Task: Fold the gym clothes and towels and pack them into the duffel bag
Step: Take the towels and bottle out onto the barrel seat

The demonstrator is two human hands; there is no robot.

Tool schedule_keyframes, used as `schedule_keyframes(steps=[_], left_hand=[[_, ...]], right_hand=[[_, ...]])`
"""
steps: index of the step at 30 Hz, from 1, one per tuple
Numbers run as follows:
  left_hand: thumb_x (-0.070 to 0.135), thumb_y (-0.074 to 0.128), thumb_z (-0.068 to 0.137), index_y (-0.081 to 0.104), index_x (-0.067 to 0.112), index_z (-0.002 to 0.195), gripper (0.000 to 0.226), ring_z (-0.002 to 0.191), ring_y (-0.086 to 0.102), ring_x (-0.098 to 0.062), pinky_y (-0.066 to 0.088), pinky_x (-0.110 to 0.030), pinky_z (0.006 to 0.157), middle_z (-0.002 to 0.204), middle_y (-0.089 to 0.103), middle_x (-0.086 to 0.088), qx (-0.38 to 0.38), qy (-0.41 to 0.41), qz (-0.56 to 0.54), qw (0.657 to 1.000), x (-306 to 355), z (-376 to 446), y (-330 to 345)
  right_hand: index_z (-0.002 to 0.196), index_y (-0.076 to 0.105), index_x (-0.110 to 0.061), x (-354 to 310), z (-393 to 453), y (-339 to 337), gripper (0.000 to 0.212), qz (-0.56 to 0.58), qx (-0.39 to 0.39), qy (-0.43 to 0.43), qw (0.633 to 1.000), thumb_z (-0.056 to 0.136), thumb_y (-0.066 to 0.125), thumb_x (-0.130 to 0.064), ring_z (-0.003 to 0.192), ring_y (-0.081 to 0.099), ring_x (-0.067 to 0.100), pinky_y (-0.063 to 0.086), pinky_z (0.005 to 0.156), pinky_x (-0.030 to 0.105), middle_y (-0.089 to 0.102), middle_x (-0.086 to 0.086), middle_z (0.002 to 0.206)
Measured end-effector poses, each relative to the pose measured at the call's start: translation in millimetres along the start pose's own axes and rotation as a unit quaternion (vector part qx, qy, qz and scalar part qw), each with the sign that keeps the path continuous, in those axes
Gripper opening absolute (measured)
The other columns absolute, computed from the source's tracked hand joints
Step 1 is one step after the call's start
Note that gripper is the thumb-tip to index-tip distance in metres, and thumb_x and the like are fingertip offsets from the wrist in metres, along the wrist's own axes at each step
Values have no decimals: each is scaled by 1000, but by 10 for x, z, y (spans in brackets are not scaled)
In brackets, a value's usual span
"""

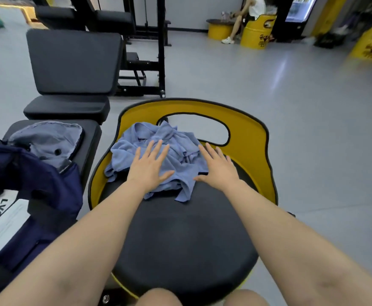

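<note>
Navy duffel bag (48, 191), unzipped, label "LVGO" partly legible; left hand (150, 167) & right hand (219, 167) spread flat on crumpled blue shirt (176, 138).

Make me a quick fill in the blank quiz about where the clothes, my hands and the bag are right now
1. The crumpled blue garment lies on a black round ____.
2. Both the left hand and the right hand have ____ fingers.
3. The navy duffel bag sits to the person's ____.

Missing words: seat; straight; left
</note>
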State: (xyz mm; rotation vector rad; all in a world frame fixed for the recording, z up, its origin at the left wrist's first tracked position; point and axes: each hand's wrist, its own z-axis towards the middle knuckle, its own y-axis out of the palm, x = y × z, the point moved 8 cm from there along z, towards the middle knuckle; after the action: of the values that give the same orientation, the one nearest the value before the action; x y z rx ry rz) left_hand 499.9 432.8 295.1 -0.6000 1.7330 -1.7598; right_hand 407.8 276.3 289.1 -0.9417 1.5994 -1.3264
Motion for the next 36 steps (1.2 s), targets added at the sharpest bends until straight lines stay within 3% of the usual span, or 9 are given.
schedule_keyframes(steps=[11,19,36], left_hand=[[63,26,93,-7,19,151,80,147,-10,-16,-4,-38,118,159,-10,0,63,118,-32,990,1108,-636,-955],[65,24,92,-5,23,152,79,147,-8,-18,-1,-39,118,160,-9,1,83,246,-45,965,2431,-961,-1268],[60,24,95,-9,25,151,73,147,-7,-18,-3,-39,118,159,-11,0,-17,489,-19,872,5221,-1997,-657]], right_hand=[[153,-5,-28,512,-1491,-673,97,4,76,56,996,85,54,-64,148,-6,19,5,119,41,-8,-5,161],[153,-2,-26,1324,-2687,-765,92,24,88,172,981,87,49,-64,148,-4,18,4,120,39,-5,-4,161],[153,-1,-27,3011,-5411,-25,90,66,78,445,890,88,50,-62,148,-3,19,5,120,43,-3,-4,161]])
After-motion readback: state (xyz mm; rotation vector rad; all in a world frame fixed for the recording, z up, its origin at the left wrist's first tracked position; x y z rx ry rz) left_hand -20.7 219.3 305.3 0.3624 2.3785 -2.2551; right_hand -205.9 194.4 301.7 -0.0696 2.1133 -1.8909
